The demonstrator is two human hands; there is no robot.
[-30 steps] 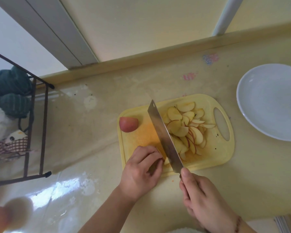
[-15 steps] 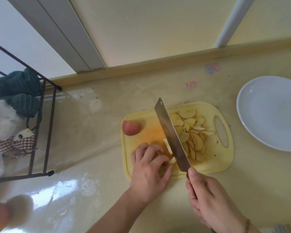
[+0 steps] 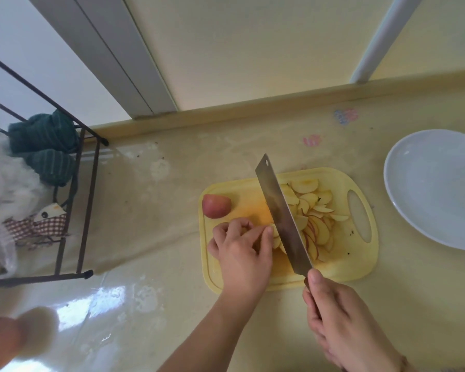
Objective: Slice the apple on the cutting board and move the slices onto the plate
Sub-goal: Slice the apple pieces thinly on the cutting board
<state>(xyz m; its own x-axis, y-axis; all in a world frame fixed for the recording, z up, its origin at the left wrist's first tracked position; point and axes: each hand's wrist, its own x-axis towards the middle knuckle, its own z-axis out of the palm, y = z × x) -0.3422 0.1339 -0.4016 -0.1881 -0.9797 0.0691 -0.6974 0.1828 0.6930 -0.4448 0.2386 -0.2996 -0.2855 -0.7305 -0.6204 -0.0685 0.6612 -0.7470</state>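
A yellow cutting board (image 3: 360, 267) lies on the counter. Several thin apple slices (image 3: 316, 210) are heaped on its right half. A red apple piece (image 3: 216, 206) sits at its left edge. My left hand (image 3: 243, 251) has curled fingers holding down a small apple piece, mostly hidden under the fingers, right against the blade. My right hand (image 3: 336, 315) grips the handle of a cleaver (image 3: 281, 210), whose blade stands on edge across the board between my left hand and the slices. A white plate (image 3: 438, 189) sits empty to the right of the board.
A dark metal rack (image 3: 75, 210) with green cloths (image 3: 45, 149) and other bundles stands at the left. The counter meets a wall ledge (image 3: 253, 108) behind the board. A blurred pale object (image 3: 16, 342) shows at the bottom left.
The cleaver has kept working beside my left hand, and my fingertips have closed up against the blade over the small piece. The view shifted slightly; slices, red piece and plate stay put.
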